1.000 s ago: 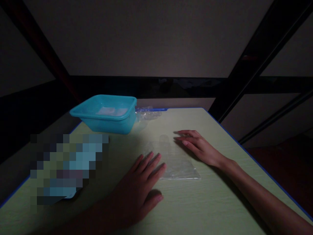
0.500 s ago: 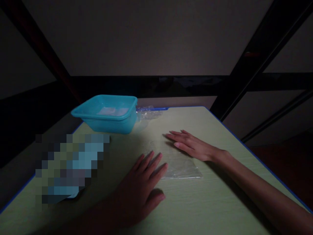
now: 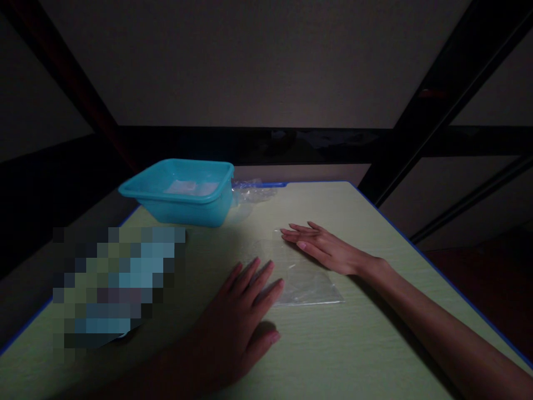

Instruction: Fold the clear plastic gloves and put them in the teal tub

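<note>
A clear plastic bag [image 3: 308, 288] lies flat on the pale table [image 3: 400, 316], between my two hands. My left hand [image 3: 245, 311] is spread palm down, its fingertips over the bag's left side; whether they press on it I cannot tell. My right hand [image 3: 322, 247] rests with fingers stretched out over the bag's far right part, holding nothing. Its palm and the bag's edge beneath it are hidden.
A turquoise plastic basin [image 3: 187, 211] with white flat pieces inside stands at the back left. Crumpled clear plastic [image 3: 254, 191] lies beside it. A blurred-out bluish object [image 3: 137, 272] is on the left. Blue edging runs round the table; a wall rises behind.
Both hands stay almost in place over the plastic bag. The view has shifted very slightly; nothing has been picked up or let go.
</note>
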{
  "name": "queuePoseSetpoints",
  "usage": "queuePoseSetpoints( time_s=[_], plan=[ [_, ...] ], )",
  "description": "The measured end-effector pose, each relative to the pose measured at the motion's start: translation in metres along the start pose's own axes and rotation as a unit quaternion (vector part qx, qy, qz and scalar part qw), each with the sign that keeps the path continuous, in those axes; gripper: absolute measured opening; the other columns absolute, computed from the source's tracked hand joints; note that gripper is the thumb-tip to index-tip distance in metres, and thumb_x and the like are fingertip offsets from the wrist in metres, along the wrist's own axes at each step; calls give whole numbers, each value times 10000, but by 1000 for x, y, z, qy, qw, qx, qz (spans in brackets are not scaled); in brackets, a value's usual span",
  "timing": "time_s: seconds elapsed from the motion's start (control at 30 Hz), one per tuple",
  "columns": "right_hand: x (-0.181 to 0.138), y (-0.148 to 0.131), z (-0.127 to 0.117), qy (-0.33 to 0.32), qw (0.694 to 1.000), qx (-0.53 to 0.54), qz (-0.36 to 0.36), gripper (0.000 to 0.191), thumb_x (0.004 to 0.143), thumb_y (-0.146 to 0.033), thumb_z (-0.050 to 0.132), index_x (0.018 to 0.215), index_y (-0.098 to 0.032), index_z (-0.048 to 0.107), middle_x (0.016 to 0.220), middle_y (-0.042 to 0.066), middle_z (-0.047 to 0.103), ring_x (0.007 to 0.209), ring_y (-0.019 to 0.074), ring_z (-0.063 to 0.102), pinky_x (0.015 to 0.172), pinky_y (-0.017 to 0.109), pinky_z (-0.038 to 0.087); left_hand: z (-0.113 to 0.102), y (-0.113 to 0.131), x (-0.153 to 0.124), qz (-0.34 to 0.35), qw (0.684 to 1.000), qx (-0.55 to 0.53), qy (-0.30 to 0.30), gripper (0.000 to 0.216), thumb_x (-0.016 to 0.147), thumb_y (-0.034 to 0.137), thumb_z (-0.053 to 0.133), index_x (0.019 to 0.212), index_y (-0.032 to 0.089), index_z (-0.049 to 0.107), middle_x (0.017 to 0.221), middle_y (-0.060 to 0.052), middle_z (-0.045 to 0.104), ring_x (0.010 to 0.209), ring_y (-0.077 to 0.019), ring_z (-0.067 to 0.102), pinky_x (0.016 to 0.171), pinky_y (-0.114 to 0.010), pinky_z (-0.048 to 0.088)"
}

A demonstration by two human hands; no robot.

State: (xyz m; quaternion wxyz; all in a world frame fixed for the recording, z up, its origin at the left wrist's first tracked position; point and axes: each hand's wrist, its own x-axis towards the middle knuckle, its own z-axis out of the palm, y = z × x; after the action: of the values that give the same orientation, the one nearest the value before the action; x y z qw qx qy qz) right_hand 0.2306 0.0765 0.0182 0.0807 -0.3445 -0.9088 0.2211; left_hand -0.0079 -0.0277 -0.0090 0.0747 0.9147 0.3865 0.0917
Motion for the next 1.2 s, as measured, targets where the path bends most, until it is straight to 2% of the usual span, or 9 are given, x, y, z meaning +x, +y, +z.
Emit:
queuePoseSetpoints(
  time_s=[0.23,0.37,0.7,0.8,0.9,0.97,1.1,1.2],
  plan=[
    [1,0,-1,-1,999,-31,-11,503,956,-433,185,1335,-184,403,1417,56,371,1339,244,246,1060,565,182,-7,4,1,-11,1000,5,-13,541,876,357,451,1381,240,294,1491,-85,216,1361,-303,162,1055,-569,209],
    [-1,3,1,4,1000,-27,-11,456,963,-401,199,1348,-239,381,1429,27,349,1344,225,236,1068,546,179,-8,5,0,-17,1000,4,-4,539,874,379,449,1375,232,312,1483,-92,239,1356,-311,175,1056,-565,209],
    [-1,5,6,16,999,-36,-20,443,963,-370,212,1362,-246,357,1432,32,348,1348,216,225,1067,535,175,6,1,-5,-29,999,21,11,688,822,430,501,1414,262,194,1509,-68,155,1361,-324,144,1052,-560,204],
    [-3,4,5,28,998,-46,-23,457,956,-374,229,1370,-218,346,1464,54,277,1360,215,184,1076,521,162,4,1,-5,-16,999,22,16,728,809,407,526,1421,250,166,1511,-72,144,1366,-318,124,1062,-562,171],
    [-6,-5,2,50,997,-53,-31,481,950,-370,233,1380,-173,323,1487,79,201,1371,212,133,1085,517,131,-1,2,-4,17,1000,13,-3,740,818,379,522,1428,239,127,1512,-64,138,1372,-285,119,1079,-542,147],
    [-8,-16,1,53,995,-66,-43,480,948,-342,239,1385,-155,308,1484,87,207,1370,199,135,1095,505,110,-4,3,-3,30,999,5,-24,735,826,381,513,1429,223,123,1509,-65,145,1373,-267,130,1088,-519,154],
    [-8,-42,10,17,994,-77,-79,490,937,-282,300,1398,-119,272,1463,111,254,1361,176,170,1114,434,131,-8,4,-2,27,999,-12,-45,720,832,388,515,1426,202,153,1496,-78,198,1365,-261,170,1097,-487,174],
    [-8,-52,21,-5,994,-65,-83,499,941,-296,314,1397,-99,272,1457,127,259,1356,185,185,1117,404,157,-9,4,-1,21,999,-23,-43,741,823,391,535,1428,210,148,1487,-83,228,1361,-261,185,1099,-476,186]
  ],
)
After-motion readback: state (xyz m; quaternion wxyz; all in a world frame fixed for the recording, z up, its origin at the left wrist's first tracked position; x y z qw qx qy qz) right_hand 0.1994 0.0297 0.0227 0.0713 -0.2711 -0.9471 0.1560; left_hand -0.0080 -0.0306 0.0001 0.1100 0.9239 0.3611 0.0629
